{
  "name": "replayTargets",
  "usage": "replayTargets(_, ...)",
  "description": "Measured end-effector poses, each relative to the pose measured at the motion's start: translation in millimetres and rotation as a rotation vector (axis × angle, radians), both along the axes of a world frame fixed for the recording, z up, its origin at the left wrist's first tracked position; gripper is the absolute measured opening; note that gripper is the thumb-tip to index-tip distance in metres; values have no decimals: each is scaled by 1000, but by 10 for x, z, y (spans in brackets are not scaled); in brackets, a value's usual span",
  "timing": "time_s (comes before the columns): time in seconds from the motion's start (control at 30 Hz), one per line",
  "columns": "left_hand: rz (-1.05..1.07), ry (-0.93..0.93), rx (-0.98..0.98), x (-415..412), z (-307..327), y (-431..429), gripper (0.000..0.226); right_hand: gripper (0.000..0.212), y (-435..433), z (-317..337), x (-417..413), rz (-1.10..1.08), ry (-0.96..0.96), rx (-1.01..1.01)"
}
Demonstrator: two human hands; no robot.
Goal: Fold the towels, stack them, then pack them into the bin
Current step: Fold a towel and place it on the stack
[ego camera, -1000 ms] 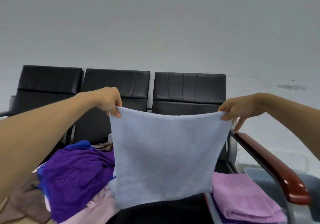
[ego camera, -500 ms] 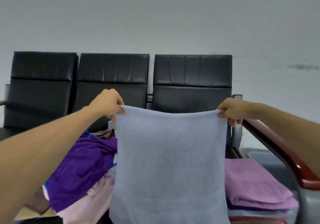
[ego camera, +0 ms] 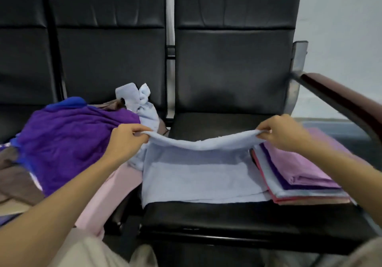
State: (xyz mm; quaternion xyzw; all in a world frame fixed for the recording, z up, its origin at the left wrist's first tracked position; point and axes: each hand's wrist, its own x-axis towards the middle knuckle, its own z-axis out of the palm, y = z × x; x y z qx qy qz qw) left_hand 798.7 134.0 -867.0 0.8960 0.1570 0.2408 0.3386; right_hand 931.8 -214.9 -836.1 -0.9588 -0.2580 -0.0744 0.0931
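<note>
A light blue towel (ego camera: 198,180) lies partly on the black seat (ego camera: 227,217), its lower half flat and its top edge raised. My left hand (ego camera: 126,140) pinches the towel's top left corner. My right hand (ego camera: 279,132) pinches the top right corner. A stack of folded towels (ego camera: 299,175), lilac on top with purple, blue and red layers under it, sits on the right side of the same seat. An unfolded heap with a purple towel (ego camera: 68,140) on top, a pink towel (ego camera: 115,194) and a pale blue one (ego camera: 142,105) covers the middle seat. No bin is plainly visible.
A row of black chairs runs across the view, backrests (ego camera: 233,60) upright behind the towels. A dark red armrest (ego camera: 341,103) slants down at the right. Brown cloth (ego camera: 14,175) lies at the far left. My knees in beige trousers (ego camera: 86,252) are at the bottom.
Both hands have lowered the light blue towel from hanging in the air down onto the seat. The camera has tilted downward and closer to the seat.
</note>
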Motion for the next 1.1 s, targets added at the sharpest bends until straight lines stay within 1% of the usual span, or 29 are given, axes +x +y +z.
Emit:
replayTargets(0.07,-23,48,-13,-140,-80,19,24,14,-43,-63,-209,49,-37,-12)
replayTargets(0.2,-143,130,25,-305,-25,71,28,15,-98,-193,-449,103,-162,-121)
replayTargets(0.27,-200,182,76,-364,26,95,25,16,-99,-235,-477,120,-168,-130)
replayTargets(0.33,-245,235,86,-417,54,119,17,18,-78,-228,-498,150,-161,-145)
replayTargets(0.4,-315,307,69,-456,75,131,13,20,-82,-196,-522,167,-159,-229)
replayTargets(0.5,-380,392,31,-487,100,183,15,20,-124,-151,-544,186,-118,-355)
replayTargets(0.63,-409,417,-15,-501,102,252,13,16,-131,-137,-562,211,-38,-440)
replayTargets(0.73,-458,491,51,-474,17,234,16,15,-65,-240,-634,229,-7,-526)
replayTargets(0.8,-539,596,88,-450,-50,221,20,18,-44,-322,-675,225,77,-597)
replayTargets(0.83,-568,659,105,-435,-77,223,20,24,-39,-337,-695,205,140,-614)
replayTargets(0.87,-578,711,138,-415,-91,224,21,32,-28,-345,-710,195,188,-613)
replayTargets(0.9,-568,735,177,-393,-97,216,20,38,-6,-351,-721,206,185,-594)
replayTargets(0.97,-505,682,275,-323,-112,182,17,41,112,-381,-727,257,43,-524)
replayTargets(1.0,-465,640,334,-276,-133,150,18,41,196,-419,-731,278,-23,-456)
replayTargets(1.03,-427,602,382,-224,-155,114,20,39,296,-493,-724,304,-41,-370)
replayTargets(1.07,-400,568,407,-169,-185,65,23,39,392,-579,-738,318,-4,-297)
replayTargets(1.1,-374,536,420,-103,-212,30,27,40,485,-680,-755,321,78,-243)
